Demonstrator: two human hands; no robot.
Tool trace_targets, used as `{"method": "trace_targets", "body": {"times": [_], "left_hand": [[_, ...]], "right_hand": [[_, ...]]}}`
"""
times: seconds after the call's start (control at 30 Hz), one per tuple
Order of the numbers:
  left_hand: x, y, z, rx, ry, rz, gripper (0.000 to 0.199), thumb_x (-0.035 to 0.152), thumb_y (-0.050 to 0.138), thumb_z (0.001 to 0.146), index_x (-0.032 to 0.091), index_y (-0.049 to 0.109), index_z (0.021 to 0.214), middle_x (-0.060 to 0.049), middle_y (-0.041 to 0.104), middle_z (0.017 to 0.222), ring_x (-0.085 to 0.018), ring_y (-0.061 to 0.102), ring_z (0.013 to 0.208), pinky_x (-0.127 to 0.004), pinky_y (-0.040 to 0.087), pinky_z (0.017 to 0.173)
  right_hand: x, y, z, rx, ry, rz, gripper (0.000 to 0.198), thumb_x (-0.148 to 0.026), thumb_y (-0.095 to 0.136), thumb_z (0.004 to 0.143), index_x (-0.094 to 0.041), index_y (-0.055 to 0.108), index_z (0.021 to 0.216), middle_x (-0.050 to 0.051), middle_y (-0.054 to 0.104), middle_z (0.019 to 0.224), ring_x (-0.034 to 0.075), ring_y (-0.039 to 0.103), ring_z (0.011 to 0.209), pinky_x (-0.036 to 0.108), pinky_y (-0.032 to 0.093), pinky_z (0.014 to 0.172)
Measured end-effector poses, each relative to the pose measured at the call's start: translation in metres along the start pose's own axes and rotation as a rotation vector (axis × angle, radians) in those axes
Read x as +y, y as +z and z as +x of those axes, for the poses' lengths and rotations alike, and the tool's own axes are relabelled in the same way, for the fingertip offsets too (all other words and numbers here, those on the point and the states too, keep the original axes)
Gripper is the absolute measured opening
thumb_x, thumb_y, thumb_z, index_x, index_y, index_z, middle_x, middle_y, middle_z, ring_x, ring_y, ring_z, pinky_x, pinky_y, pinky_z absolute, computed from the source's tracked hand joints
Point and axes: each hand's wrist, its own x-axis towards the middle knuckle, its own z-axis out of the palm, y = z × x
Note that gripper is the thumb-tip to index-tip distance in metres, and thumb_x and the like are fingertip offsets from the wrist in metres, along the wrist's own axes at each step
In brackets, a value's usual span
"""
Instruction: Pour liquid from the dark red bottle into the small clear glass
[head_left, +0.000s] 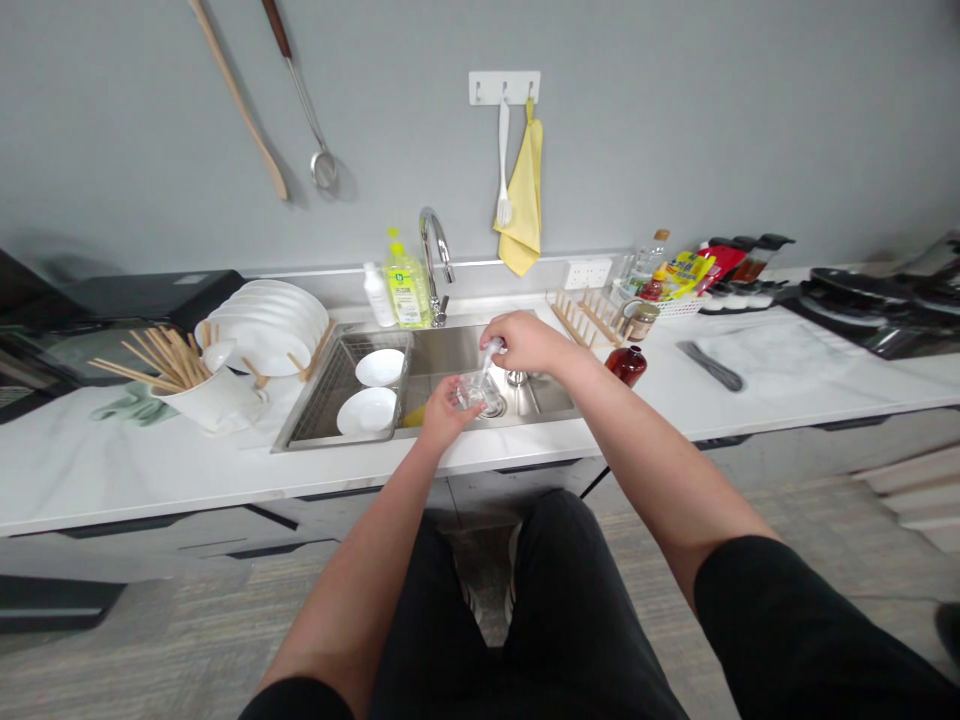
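Note:
Over the sink (450,350), my left hand (444,408) is closed on a see-through glass container (477,390), fingers and thumb around its side. My right hand (516,342) pinches a small whitish object (492,350) just above the container's opening. What kind of thing it is, I cannot make out; its lower end points down towards the glass. Behind the glass, the sink drain (491,405) partly shows. A wire basket (341,385) in the left of the sink holds two white bowls (369,410). Something yellow (415,416) lies low in the sink beside it.
A chrome faucet (436,260) rises behind the sink, with a dish soap bottle (405,290) to its left. White plates (262,320) and a chopstick holder (214,400) stand left. An amber bottle (627,367) and a whisk (709,366) are on the right counter.

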Motion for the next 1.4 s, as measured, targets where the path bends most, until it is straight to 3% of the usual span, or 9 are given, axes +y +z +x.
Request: {"method": "trace_targets", "body": {"times": [0.47,0.63,0.77,0.93,1.07,1.17,1.27,1.4], "left_hand": [[0.005,0.001,-0.001,0.006,-0.005,0.02,0.072,0.039,0.104,0.064,0.023,0.067,0.124,-0.011,0.079,0.126,-0.028,0.078,0.112,-0.045,0.063,0.102],[0.005,0.0,-0.001,0.004,-0.015,0.027,0.072,0.038,0.104,0.064,0.023,0.067,0.123,-0.01,0.079,0.124,-0.028,0.077,0.112,-0.045,0.063,0.101],[0.004,0.0,0.0,0.01,-0.021,0.033,0.07,0.04,0.103,0.064,0.023,0.067,0.122,-0.01,0.079,0.122,-0.027,0.077,0.112,-0.045,0.062,0.103],[0.001,0.001,0.001,0.01,-0.03,-0.006,0.071,0.04,0.102,0.064,0.023,0.066,0.122,-0.01,0.079,0.123,-0.028,0.077,0.112,-0.047,0.063,0.104],[-0.001,0.0,0.002,0.015,-0.035,0.013,0.072,0.04,0.103,0.064,0.023,0.067,0.123,-0.011,0.078,0.124,-0.028,0.077,0.115,-0.048,0.063,0.106],[-0.002,-0.002,0.002,0.009,-0.037,0.035,0.072,0.041,0.103,0.064,0.023,0.067,0.125,-0.011,0.078,0.124,-0.028,0.077,0.116,-0.048,0.063,0.106],[-0.002,-0.002,0.001,0.005,-0.037,0.034,0.072,0.041,0.103,0.065,0.024,0.068,0.125,-0.011,0.078,0.124,-0.028,0.077,0.115,-0.048,0.063,0.106],[-0.003,-0.001,0.002,0.001,-0.039,0.024,0.072,0.042,0.103,0.065,0.023,0.067,0.125,-0.012,0.077,0.126,-0.028,0.077,0.115,-0.048,0.063,0.107]], "right_hand": [[0.001,0.003,-0.001,-0.001,0.043,0.017,0.041,-0.007,0.073,0.075,-0.02,0.089,0.11,0.008,0.086,0.113,0.026,0.076,0.106,0.035,0.053,0.099],[0.015,0.004,-0.016,0.126,0.08,0.202,0.032,-0.014,0.073,0.076,-0.019,0.087,0.104,0.006,0.084,0.103,0.023,0.074,0.093,0.035,0.054,0.092],[0.032,0.019,-0.041,0.27,0.244,0.505,0.027,-0.03,0.082,0.076,-0.019,0.081,0.101,0.004,0.08,0.097,0.021,0.07,0.084,0.035,0.055,0.084],[0.035,0.062,-0.076,0.546,0.473,1.054,0.048,-0.047,0.095,0.065,-0.026,0.059,0.091,0.001,0.076,0.1,0.023,0.077,0.097,0.04,0.061,0.093],[0.023,0.086,-0.101,0.603,0.545,1.272,0.057,-0.048,0.1,0.065,-0.029,0.066,0.106,-0.002,0.072,0.1,0.025,0.08,0.106,0.04,0.063,0.098],[0.018,0.093,-0.12,0.644,0.562,1.298,0.061,-0.041,0.103,0.064,-0.03,0.073,0.116,0.0,0.077,0.111,0.023,0.081,0.106,0.039,0.063,0.103],[0.021,0.089,-0.15,0.682,0.605,1.184,0.058,-0.04,0.104,0.066,-0.029,0.077,0.117,0.003,0.08,0.112,0.022,0.08,0.099,0.041,0.064,0.102],[0.05,0.069,-0.214,0.79,0.67,0.965,0.056,-0.044,0.104,0.065,-0.029,0.076,0.112,0.005,0.081,0.106,0.025,0.081,0.095,0.045,0.067,0.098]]}}
